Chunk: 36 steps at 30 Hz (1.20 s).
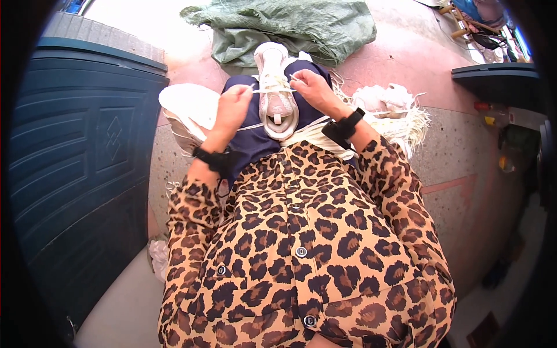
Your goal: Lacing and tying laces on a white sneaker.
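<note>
A white and pale pink sneaker (278, 107) rests on my lap between my knees, its toe pointing away and its heel towards me. A white shoelace (272, 90) runs across its tongue, pulled out to both sides. My left hand (234, 107) is closed on one side of the lace, just left of the shoe. On the other side, my right hand (315, 91) pinches the lace to the right of the shoe. More lace lies over the upper towards the toe. A loose strand hangs below my left hand.
A green woven sack (290, 26) lies on the floor ahead. Bundles of cream laces (400, 124) and more white shoes (383, 98) sit to my right. A white rounded object (188, 104) is by my left knee. Dark blue panelled doors (87, 133) stand on the left.
</note>
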Each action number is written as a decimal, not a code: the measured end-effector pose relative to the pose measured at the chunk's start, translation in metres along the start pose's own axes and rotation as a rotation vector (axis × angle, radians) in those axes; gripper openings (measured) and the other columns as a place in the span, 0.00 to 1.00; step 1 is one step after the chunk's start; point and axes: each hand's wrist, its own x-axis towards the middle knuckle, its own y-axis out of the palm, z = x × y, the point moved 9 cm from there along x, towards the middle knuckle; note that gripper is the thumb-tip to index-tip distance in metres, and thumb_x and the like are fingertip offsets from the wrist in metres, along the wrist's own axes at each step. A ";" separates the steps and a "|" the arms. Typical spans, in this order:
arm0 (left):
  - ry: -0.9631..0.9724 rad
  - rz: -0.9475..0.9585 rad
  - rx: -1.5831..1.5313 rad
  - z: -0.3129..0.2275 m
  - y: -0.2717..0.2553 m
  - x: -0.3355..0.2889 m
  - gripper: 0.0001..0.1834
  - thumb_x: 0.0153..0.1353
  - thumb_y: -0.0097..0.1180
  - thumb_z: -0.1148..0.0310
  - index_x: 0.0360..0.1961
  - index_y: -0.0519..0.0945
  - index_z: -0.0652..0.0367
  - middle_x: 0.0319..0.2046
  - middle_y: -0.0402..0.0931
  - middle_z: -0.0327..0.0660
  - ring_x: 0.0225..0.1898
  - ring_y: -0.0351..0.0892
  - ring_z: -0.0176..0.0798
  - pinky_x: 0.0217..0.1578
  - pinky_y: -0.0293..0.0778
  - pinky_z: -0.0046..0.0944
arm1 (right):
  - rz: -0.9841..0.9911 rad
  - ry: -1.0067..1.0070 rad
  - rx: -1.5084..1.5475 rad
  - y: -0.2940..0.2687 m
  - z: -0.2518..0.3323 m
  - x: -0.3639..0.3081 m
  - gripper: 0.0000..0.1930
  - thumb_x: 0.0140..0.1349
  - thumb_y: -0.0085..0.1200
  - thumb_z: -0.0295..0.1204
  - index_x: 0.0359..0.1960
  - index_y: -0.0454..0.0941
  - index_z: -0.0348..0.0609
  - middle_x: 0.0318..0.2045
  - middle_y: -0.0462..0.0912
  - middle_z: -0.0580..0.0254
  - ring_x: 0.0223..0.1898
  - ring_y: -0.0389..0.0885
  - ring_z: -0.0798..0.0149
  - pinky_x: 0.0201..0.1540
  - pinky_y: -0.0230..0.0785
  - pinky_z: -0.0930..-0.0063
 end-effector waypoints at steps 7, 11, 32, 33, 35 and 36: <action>0.072 0.033 0.360 -0.006 0.031 0.011 0.19 0.49 0.56 0.63 0.39 0.74 0.67 0.30 0.76 0.50 0.32 0.76 0.40 0.35 0.70 0.35 | 0.077 -0.197 -0.237 0.024 0.022 0.017 0.14 0.49 0.52 0.32 0.37 0.74 0.38 0.33 0.78 0.51 0.37 0.77 0.56 0.41 0.67 0.70; 0.056 0.017 0.435 -0.009 0.029 0.008 0.21 0.48 0.57 0.60 0.38 0.74 0.67 0.30 0.76 0.50 0.32 0.77 0.42 0.35 0.70 0.36 | 0.226 -0.053 -0.044 0.033 0.016 0.020 0.13 0.50 0.50 0.29 0.38 0.73 0.38 0.31 0.78 0.53 0.34 0.77 0.61 0.37 0.68 0.73; 0.319 0.180 0.445 -0.022 0.032 0.009 0.12 0.55 0.47 0.64 0.27 0.73 0.65 0.25 0.73 0.55 0.31 0.73 0.58 0.33 0.68 0.50 | 0.233 0.118 -0.087 0.007 -0.010 -0.011 0.16 0.55 0.46 0.37 0.25 0.73 0.32 0.16 0.72 0.51 0.20 0.70 0.62 0.28 0.63 0.69; 0.323 0.184 0.451 -0.023 0.031 0.010 0.12 0.55 0.47 0.64 0.27 0.73 0.65 0.25 0.73 0.55 0.31 0.73 0.58 0.33 0.68 0.50 | 0.204 0.179 -0.066 0.003 -0.016 -0.012 0.17 0.55 0.47 0.38 0.25 0.73 0.31 0.16 0.72 0.49 0.20 0.69 0.61 0.29 0.63 0.68; 0.240 0.224 0.577 -0.015 0.030 0.014 0.13 0.56 0.46 0.63 0.28 0.74 0.64 0.26 0.73 0.55 0.32 0.72 0.57 0.34 0.67 0.50 | 0.205 0.128 -0.100 0.000 -0.011 -0.011 0.16 0.55 0.47 0.37 0.25 0.73 0.32 0.16 0.72 0.49 0.21 0.70 0.60 0.29 0.63 0.68; 0.245 0.200 0.474 -0.018 0.025 0.014 0.12 0.56 0.47 0.63 0.29 0.74 0.63 0.25 0.73 0.54 0.32 0.72 0.56 0.33 0.67 0.49 | 0.207 0.089 -0.158 -0.002 -0.007 -0.011 0.16 0.56 0.47 0.38 0.25 0.73 0.32 0.16 0.72 0.49 0.21 0.71 0.60 0.29 0.63 0.69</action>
